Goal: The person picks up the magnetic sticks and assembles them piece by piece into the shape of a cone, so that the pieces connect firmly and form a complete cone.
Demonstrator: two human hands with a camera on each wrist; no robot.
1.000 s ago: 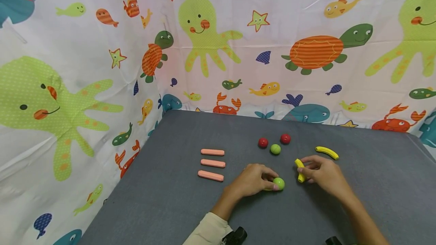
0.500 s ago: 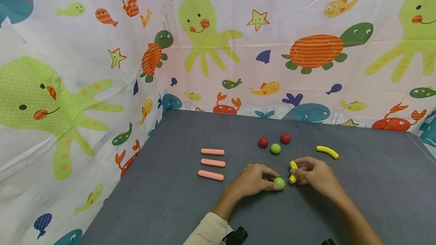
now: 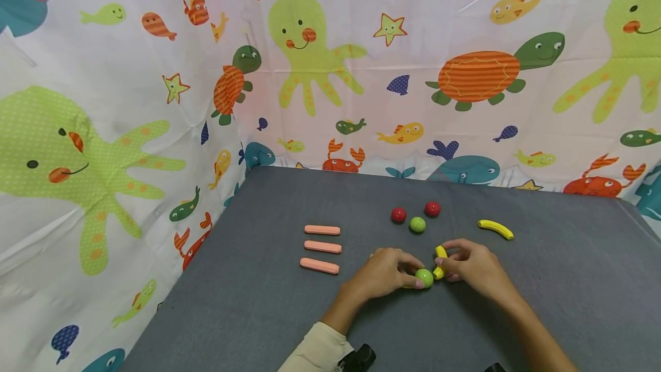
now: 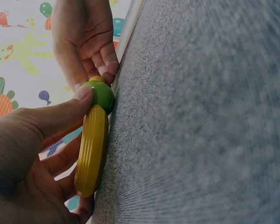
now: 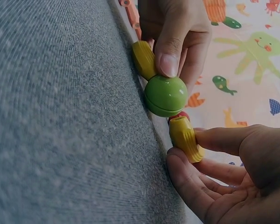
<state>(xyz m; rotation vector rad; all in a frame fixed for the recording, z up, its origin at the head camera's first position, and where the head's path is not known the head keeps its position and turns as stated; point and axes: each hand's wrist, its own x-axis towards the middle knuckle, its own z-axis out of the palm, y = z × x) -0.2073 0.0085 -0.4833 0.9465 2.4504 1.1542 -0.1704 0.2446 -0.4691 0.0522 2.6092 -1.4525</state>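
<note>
My left hand (image 3: 409, 278) rests on the grey table (image 3: 542, 303) with its thumb on a green ball (image 3: 424, 278). Its fingers curl round a ribbed yellow banana piece (image 4: 91, 149) lying behind the ball (image 4: 100, 94). My right hand (image 3: 448, 265) pinches a second yellow banana (image 3: 440, 261) between thumb and fingers, its lower end right beside the ball. In the right wrist view this banana (image 5: 184, 138) sits just under the ball (image 5: 165, 95), and the left hand's banana (image 5: 143, 59) just above it.
Farther back lie two red balls (image 3: 398, 214) (image 3: 432, 208), another green ball (image 3: 417, 224) and a third yellow banana (image 3: 496, 229). Three pink sticks (image 3: 322, 246) lie in a row at the left. A sea-animal curtain (image 3: 155, 102) walls the table.
My right hand has slid its yellow banana leftward across the table until it sits against the green ball. The left hand has stayed in place on the ball.
</note>
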